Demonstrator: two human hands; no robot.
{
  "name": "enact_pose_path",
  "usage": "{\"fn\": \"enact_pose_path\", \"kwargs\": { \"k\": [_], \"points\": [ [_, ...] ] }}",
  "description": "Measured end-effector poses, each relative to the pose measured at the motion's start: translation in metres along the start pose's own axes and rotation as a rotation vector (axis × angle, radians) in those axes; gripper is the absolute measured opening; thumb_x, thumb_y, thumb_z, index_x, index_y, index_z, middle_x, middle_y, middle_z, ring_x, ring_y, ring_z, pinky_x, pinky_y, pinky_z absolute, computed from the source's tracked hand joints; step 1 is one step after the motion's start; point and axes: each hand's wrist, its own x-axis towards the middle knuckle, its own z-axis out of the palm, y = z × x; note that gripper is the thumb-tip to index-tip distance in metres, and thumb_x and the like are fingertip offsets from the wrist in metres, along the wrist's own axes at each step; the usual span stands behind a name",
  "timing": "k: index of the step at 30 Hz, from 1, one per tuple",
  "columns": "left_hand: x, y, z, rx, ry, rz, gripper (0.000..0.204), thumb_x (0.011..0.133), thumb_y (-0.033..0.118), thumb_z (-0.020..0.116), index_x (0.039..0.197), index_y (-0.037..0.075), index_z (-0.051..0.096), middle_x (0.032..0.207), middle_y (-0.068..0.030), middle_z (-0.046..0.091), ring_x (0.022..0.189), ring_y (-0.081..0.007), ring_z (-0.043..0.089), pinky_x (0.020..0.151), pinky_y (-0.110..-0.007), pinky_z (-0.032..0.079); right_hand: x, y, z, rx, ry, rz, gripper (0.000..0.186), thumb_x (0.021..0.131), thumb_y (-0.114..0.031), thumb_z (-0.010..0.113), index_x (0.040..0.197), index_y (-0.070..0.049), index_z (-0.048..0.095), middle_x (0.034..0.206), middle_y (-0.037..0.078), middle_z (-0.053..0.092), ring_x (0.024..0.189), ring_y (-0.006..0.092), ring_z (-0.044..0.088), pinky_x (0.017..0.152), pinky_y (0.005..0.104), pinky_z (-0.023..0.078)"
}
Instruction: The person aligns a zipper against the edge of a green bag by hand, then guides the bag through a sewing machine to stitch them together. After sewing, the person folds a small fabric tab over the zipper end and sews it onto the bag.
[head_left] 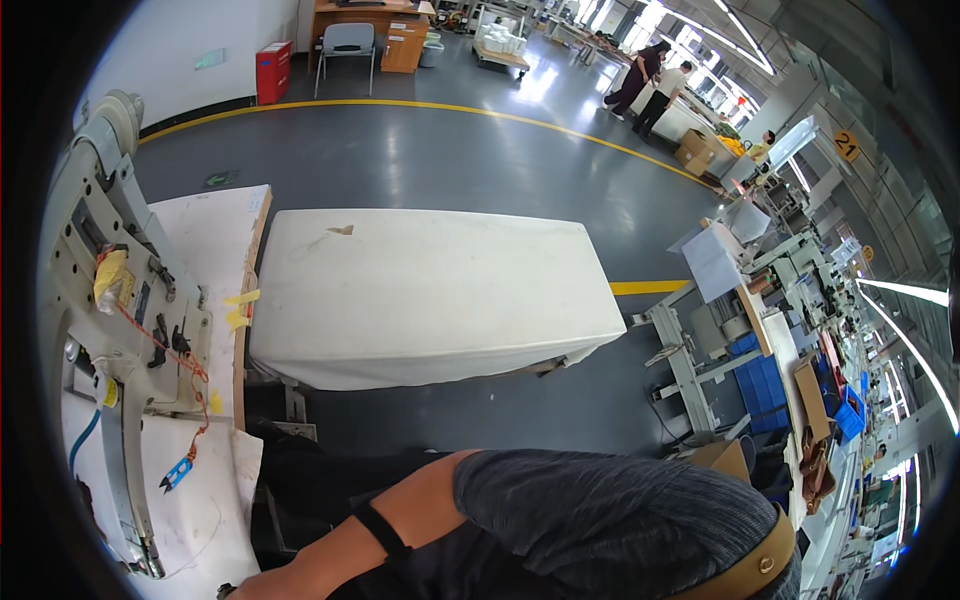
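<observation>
My right forearm (330, 550), with a black band, runs from a grey sleeve out through the lower edge; both my hands are out of sight. Nearest to that arm is a pale sewing machine (135, 480) at the left, on a white worktop (210, 510). A yellow wrapped bundle (112, 275) is fixed to the machine. Blue thread snips (178, 472) dangle on orange cord over the worktop. A tan strap (750, 560) shows at the lower right.
A white cloth-covered table (430, 290) stands ahead. Right are machine benches (760, 320) with blue crates (760, 390). Behind are a grey chair (348, 40), red box (273, 75), trolley (500, 55), cardboard boxes (697, 152) and co-workers (640, 85) at a far bench.
</observation>
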Motion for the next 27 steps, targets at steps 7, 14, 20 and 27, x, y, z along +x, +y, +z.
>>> {"fn": "enact_pose_path", "kwargs": {
  "k": [7, 14, 20, 27],
  "points": [
    [0.006, -0.035, -0.014, -0.388, -0.047, -0.056, 0.034, 0.108, 0.02, 0.064, 0.136, 0.0, 0.07, 0.129, -0.0182, 0.074, 0.111, -0.027, 0.071, 0.096, -0.038, 0.056, 0.028, 0.006, 0.027, 0.226, -0.054, 0.023, 0.023, 0.111, -0.022, 0.053, 0.109, -0.003, 0.065, 0.096, 0.014, 0.069, 0.089, 0.0266, 0.068, 0.078, 0.0413, 0.053],
    [0.016, -0.051, -0.053, -0.299, -0.351, 0.047, 0.031, 0.106, 0.018, 0.067, 0.132, 0.001, 0.073, 0.115, -0.0193, 0.077, 0.098, -0.0292, 0.07, 0.092, -0.038, 0.055, 0.056, 0.015, 0.048, -0.306, -0.244, -0.305, 0.03, 0.088, -0.031, 0.065, 0.092, -0.001, 0.064, 0.087, 0.022, 0.07, 0.081, 0.0427, 0.071, 0.07, 0.0514, 0.059],
    [0.019, -0.027, -0.029, -0.465, -0.232, 0.033, 0.023, 0.099, 0.004, 0.072, 0.12, -0.005, 0.075, 0.106, -0.0053, 0.076, 0.097, -0.0091, 0.067, 0.087, -0.024, 0.052, 0.019, 0.026, -0.058, -0.529, -0.025, -0.12, 0.021, 0.087, -0.024, 0.072, 0.084, -0.004, 0.067, 0.075, 0.023, 0.068, 0.075, 0.0389, 0.071, 0.065, 0.049, 0.055],
    [0.002, -0.007, -0.012, -0.694, -0.123, -0.151, 0.019, 0.099, 0.001, 0.073, 0.117, -0.004, 0.077, 0.097, -0.0007, 0.076, 0.088, -0.0048, 0.065, 0.078, -0.021, 0.053, -0.023, -0.012, -0.064, -0.519, -0.006, 0.147, 0.018, 0.101, -0.011, 0.062, 0.117, -0.004, 0.064, 0.083, 0.019, 0.068, 0.08, 0.0393, 0.068, 0.074, 0.0495, 0.053]
  ]
}}
